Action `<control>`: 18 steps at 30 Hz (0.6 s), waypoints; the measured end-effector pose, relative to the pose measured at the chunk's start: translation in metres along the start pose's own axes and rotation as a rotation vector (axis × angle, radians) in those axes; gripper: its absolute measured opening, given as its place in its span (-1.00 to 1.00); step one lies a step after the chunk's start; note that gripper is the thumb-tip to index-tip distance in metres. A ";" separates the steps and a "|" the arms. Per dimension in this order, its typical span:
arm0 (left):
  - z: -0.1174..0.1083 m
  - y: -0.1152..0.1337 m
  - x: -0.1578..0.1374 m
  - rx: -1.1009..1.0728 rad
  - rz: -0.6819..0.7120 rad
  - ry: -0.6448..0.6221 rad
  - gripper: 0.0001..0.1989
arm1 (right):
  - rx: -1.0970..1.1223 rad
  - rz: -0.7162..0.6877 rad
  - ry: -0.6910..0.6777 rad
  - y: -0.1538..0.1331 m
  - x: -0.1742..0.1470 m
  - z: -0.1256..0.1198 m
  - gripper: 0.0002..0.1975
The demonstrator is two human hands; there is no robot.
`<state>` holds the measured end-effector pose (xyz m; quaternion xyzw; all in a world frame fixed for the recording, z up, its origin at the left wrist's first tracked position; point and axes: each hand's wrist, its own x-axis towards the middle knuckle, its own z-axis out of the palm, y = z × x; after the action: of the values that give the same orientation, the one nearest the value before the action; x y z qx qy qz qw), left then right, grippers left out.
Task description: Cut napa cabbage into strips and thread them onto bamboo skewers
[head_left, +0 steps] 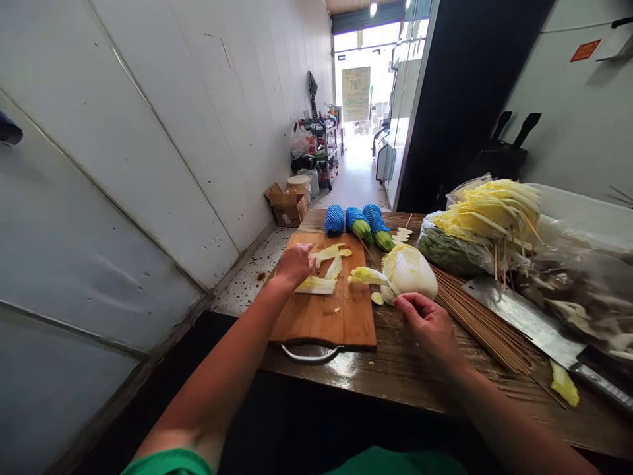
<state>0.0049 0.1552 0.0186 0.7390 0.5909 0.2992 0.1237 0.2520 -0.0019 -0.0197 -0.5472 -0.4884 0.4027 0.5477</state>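
My right hand (426, 323) pinches a thin bamboo skewer (392, 288) near the front of the table. A pale yellow strip of napa cabbage leaf (368, 276) is threaded on the skewer, pointing left over the board's edge. Over the left side of the wooden cutting board (353, 326) is my left hand (295, 261), its fingers a little apart and seemingly empty. Several cut cabbage pieces (316, 285) lie on the board close to it. A napa cabbage head (410, 272) rests just behind my right hand, with a small round white slice (377, 298) beside it.
Green vegetables in blue foam nets (355, 216) lie behind the board. To the right are a bundle of skewers (479, 316), a cleaver (524, 316), skewered cabbage leaves (494, 211) heaped on a wrapped bag, and a plastic bag of mushroom-like pieces (583, 284). A metal handle (311, 356) juts from the board's front.
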 end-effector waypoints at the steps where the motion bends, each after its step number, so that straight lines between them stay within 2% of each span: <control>1: 0.002 0.001 0.000 0.003 0.013 -0.006 -0.71 | 0.012 -0.002 0.004 0.000 0.000 0.000 -0.59; 5: 0.011 0.004 0.004 -0.044 0.000 -0.059 -0.74 | 0.043 -0.006 0.020 0.000 0.000 0.001 -0.61; 8: 0.016 0.001 0.015 -0.135 -0.073 -0.111 -0.56 | 0.093 0.001 0.025 0.001 0.001 0.001 -0.63; 10: 0.018 -0.003 0.024 -0.201 -0.134 -0.138 -0.52 | 0.117 0.002 0.028 0.002 0.002 0.000 -0.64; 14: 0.015 -0.008 0.038 -0.366 -0.274 -0.182 -0.73 | 0.131 -0.006 0.045 0.003 0.003 -0.001 -0.63; 18: 0.005 -0.007 0.044 -0.597 -0.404 -0.300 -0.80 | 0.144 -0.006 0.043 0.001 0.003 -0.001 -0.63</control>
<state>0.0080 0.1993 0.0236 0.5746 0.5869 0.3162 0.4748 0.2541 0.0011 -0.0201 -0.5134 -0.4479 0.4231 0.5972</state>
